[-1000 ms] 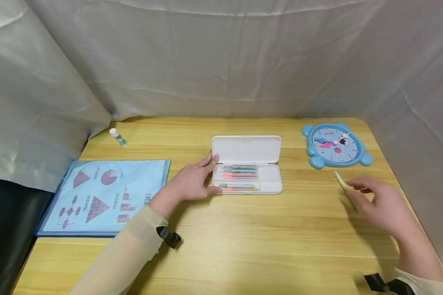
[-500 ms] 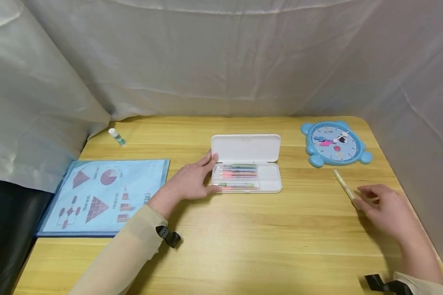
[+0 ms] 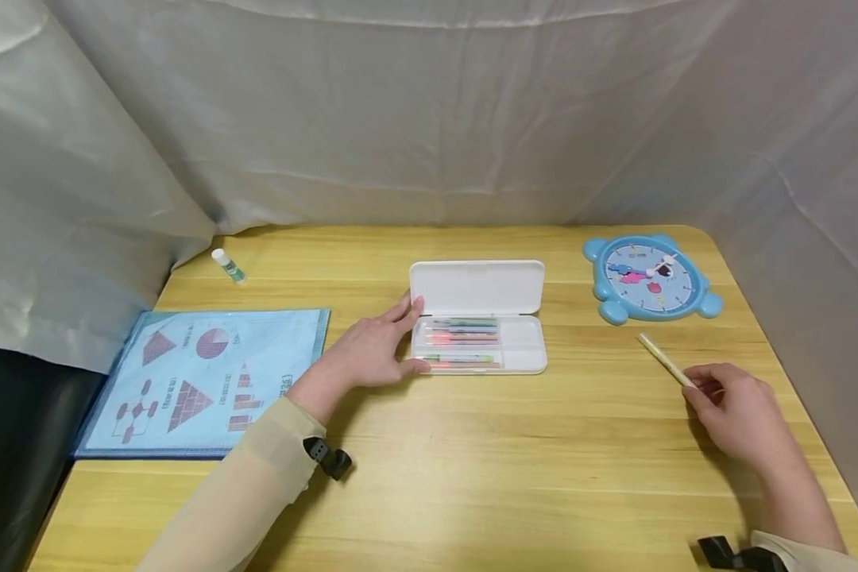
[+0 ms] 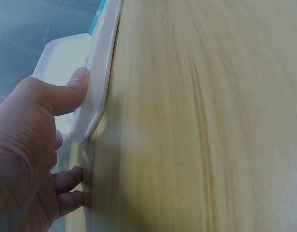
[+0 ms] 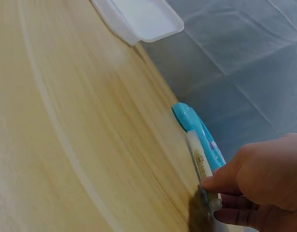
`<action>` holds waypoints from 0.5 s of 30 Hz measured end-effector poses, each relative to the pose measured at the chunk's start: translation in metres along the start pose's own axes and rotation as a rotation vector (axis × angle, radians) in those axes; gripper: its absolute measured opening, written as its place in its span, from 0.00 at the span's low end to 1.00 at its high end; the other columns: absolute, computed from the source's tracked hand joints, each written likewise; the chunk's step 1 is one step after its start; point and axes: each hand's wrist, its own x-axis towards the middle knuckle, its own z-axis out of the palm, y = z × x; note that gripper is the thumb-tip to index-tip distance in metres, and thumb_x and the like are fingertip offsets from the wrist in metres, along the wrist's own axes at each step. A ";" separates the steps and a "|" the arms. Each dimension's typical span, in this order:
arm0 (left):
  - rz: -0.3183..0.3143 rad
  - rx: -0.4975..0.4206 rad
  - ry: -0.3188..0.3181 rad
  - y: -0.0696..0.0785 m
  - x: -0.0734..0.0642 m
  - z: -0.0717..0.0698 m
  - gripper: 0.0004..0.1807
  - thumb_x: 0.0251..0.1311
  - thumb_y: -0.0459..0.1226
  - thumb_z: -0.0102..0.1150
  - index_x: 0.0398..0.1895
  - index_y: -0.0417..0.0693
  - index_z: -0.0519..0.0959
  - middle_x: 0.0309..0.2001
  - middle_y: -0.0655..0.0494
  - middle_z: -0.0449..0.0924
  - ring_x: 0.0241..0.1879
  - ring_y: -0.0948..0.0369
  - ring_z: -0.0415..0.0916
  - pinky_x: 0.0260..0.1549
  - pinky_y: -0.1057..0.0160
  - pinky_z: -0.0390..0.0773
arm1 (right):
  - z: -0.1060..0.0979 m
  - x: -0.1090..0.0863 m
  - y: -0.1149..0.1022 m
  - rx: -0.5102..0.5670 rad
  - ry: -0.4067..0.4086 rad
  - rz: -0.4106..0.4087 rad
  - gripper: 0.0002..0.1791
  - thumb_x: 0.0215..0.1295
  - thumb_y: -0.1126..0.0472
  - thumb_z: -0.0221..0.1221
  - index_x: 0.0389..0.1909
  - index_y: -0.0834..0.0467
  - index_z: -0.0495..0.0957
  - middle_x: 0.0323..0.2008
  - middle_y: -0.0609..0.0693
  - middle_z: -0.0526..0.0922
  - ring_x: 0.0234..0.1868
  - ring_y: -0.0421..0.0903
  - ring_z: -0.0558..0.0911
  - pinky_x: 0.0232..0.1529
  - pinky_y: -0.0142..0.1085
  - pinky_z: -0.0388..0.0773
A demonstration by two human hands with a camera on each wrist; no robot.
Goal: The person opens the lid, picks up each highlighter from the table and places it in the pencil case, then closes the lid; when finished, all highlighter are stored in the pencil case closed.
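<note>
A white pencil case stands with its lid up at mid-table, several coloured pens lying in its left part. My left hand holds the case by its left end. In the left wrist view the thumb presses the near wall while other fingers lie past the corner. On the right, my right hand pinches a slim pale-yellow marker by its near end, between thumb and fingers. In the right wrist view the marker has dark print on its barrel and overlaps the blue toy clock.
The blue animal-shaped toy clock lies at the back right. At the left is a light-blue zip folder with printed shapes, and behind it a glue stick lies on its side. Grey cloth hangs behind the table.
My right hand slid down to the marker's near end and now pinches it, with the marker turned slightly leftward. My left hand stays on the pencil case.
</note>
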 end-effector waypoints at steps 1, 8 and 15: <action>0.000 0.001 0.001 0.000 0.000 0.000 0.60 0.66 0.71 0.58 0.87 0.53 0.39 0.86 0.52 0.35 0.51 0.46 0.84 0.63 0.39 0.74 | -0.001 0.000 0.000 0.007 0.002 0.001 0.11 0.67 0.71 0.69 0.47 0.71 0.83 0.33 0.56 0.84 0.30 0.42 0.79 0.28 0.26 0.72; 0.002 0.006 0.006 0.000 0.001 0.000 0.61 0.65 0.71 0.58 0.87 0.52 0.40 0.85 0.50 0.36 0.57 0.43 0.82 0.62 0.40 0.75 | -0.012 0.001 -0.005 0.083 0.065 -0.028 0.10 0.67 0.74 0.67 0.48 0.70 0.84 0.34 0.58 0.84 0.31 0.28 0.74 0.30 0.19 0.71; 0.002 0.007 0.004 0.001 0.001 0.000 0.61 0.65 0.71 0.58 0.86 0.51 0.40 0.85 0.49 0.35 0.59 0.42 0.81 0.62 0.40 0.75 | -0.023 0.009 -0.024 0.103 0.152 -0.106 0.10 0.64 0.74 0.69 0.46 0.67 0.86 0.33 0.57 0.85 0.34 0.23 0.73 0.35 0.18 0.70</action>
